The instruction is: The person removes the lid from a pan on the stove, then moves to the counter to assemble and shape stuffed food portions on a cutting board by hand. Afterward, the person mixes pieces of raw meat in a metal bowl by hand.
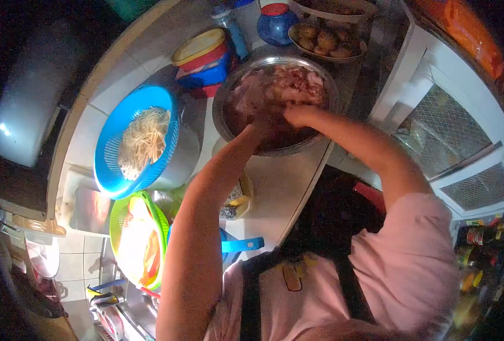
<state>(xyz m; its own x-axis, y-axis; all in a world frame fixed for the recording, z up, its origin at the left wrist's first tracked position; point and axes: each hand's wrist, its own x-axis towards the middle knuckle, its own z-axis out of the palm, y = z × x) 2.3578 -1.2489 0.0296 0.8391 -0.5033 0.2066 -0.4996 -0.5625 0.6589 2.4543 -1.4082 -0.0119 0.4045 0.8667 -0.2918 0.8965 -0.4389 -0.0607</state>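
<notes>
A wide metal basin (219, 117) on the counter holds pieces of raw meat (297, 84) in dark reddish liquid. Both my hands reach into it. My left hand (266, 120) is low in the basin, in shadow, and its fingers are hidden among the meat and liquid. Beside it, my right hand (295, 115) touches the meat near the basin's middle, its fingers bent down and mostly out of sight. What either hand grips, if anything, cannot be made out.
A blue colander (105, 162) with pale noodle-like strands and a green basket (162, 227) stand left. Stacked containers (203, 71), a blue jar (276, 27) and a bowl of round brown items (327, 41) lie behind. A mesh-panelled white cabinet (457, 125) is at right.
</notes>
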